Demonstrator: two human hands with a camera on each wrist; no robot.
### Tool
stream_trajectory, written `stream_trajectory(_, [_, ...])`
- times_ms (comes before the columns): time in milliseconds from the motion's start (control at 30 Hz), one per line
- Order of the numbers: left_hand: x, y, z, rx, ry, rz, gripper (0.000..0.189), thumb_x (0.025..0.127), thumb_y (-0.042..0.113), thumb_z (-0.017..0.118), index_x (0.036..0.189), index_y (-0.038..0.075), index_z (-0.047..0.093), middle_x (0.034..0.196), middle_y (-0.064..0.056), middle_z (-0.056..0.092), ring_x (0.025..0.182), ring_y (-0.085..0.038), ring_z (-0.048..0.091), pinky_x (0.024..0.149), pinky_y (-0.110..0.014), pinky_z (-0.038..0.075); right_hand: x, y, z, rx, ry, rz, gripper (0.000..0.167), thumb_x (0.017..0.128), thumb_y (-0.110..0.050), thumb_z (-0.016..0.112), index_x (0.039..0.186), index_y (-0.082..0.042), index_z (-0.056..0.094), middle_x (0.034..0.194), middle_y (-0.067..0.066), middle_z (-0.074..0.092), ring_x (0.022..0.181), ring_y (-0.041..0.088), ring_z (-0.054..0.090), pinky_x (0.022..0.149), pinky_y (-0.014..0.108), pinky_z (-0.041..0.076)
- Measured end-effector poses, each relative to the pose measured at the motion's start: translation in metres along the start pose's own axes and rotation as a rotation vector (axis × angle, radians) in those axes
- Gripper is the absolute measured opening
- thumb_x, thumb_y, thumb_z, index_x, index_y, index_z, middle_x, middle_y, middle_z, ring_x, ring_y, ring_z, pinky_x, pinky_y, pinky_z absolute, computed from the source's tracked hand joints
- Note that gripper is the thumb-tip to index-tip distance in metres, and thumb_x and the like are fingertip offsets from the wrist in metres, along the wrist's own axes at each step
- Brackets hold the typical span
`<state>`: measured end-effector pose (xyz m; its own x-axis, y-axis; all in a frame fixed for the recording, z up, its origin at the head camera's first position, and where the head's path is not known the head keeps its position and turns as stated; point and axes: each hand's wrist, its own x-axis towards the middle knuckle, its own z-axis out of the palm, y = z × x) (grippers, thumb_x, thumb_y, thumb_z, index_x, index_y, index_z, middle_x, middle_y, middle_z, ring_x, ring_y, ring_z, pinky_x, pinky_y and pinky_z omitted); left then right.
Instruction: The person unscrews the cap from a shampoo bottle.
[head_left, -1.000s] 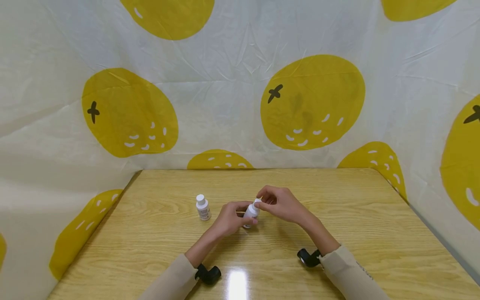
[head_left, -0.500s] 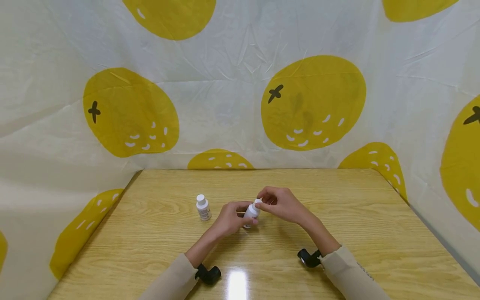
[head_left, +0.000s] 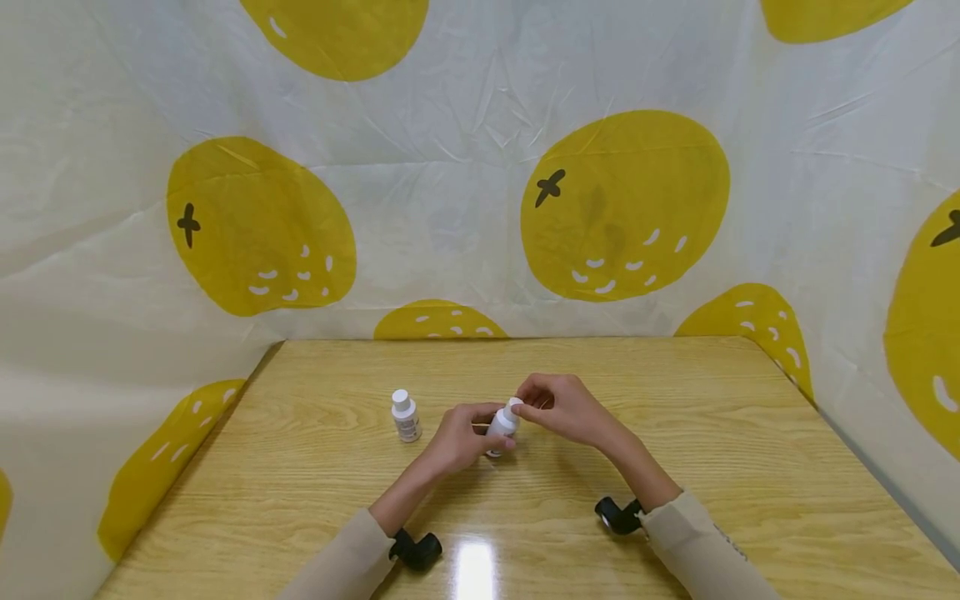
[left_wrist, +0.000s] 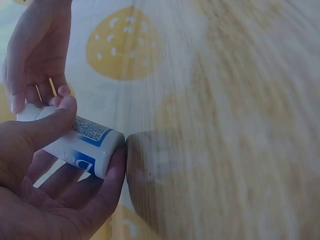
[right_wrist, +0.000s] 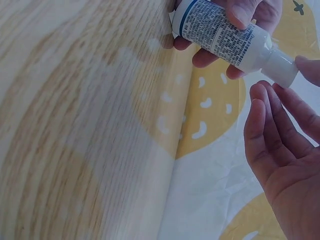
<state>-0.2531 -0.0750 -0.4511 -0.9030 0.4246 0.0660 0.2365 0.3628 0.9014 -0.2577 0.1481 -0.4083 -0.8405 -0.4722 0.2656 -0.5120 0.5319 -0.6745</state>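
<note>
A small white bottle (head_left: 502,423) with a blue-and-white printed label leans slightly to the right at mid-table. My left hand (head_left: 459,437) grips its body, thumb on the near side and fingers behind. Its base is at or just above the wood; I cannot tell which. At the top, my right hand (head_left: 566,408) pinches the white cap (right_wrist: 280,69) between thumb and index finger, while the other fingers curl loosely beside it. The cap sits on the bottle's neck. A second white bottle (head_left: 406,421), also capped, stands upright to the left of my left hand.
The wood-grain table (head_left: 337,500) has a bright light reflection near its front. Behind and at both sides hangs a white sheet (head_left: 435,217) printed with yellow fruit. Black wrist cameras (head_left: 416,550) sit by both sleeve cuffs.
</note>
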Motion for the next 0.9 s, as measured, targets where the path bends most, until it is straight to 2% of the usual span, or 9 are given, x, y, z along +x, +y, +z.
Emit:
stream_trajectory(133, [0.0000,0.0004,0.0002,-0.007,0.000,-0.003,0.046,0.090,0.017,0.082,0.134,0.014,0.070,0.127,-0.011,0.073,0.117,-0.030,0.071,0.087,-0.039,0.062,-0.0001,0.0002,-0.0003,0.003,0.002,-0.007,0.015,0.097,-0.028,0.074,0.102,-0.014,0.073,0.088,-0.002,0.071,0.078,0.009,0.063,0.072,0.024,0.055])
stream_trajectory(400, [-0.0001,0.0010,0.0003,-0.018,-0.003,0.007,0.046,0.090,0.015,0.082,0.134,0.013,0.070,0.127,-0.012,0.073,0.116,-0.030,0.072,0.086,-0.038,0.062,0.0002,-0.0002,-0.0003,0.007,-0.005,0.001,0.015,0.096,-0.030,0.075,0.099,-0.015,0.072,0.088,-0.003,0.071,0.078,0.010,0.063,0.073,0.024,0.055])
stream_trajectory(700, [-0.0001,0.0011,0.0004,-0.011,-0.005,0.016,0.044,0.090,0.014,0.081,0.133,0.013,0.071,0.125,-0.012,0.074,0.115,-0.030,0.072,0.087,-0.038,0.062,-0.0005,-0.0009,-0.0012,0.004,-0.013,-0.007,0.018,0.096,-0.029,0.075,0.105,-0.014,0.072,0.089,-0.002,0.071,0.078,0.009,0.063,0.073,0.024,0.055])
stream_trajectory(900, [0.0000,0.0001,0.0007,-0.012,-0.001,0.008,0.045,0.090,0.015,0.082,0.133,0.014,0.071,0.127,-0.012,0.073,0.116,-0.031,0.072,0.086,-0.038,0.062,-0.0005,-0.0006,-0.0008,0.015,-0.010,0.007,0.017,0.096,-0.030,0.076,0.100,-0.015,0.072,0.088,-0.003,0.071,0.077,0.011,0.063,0.071,0.024,0.054])
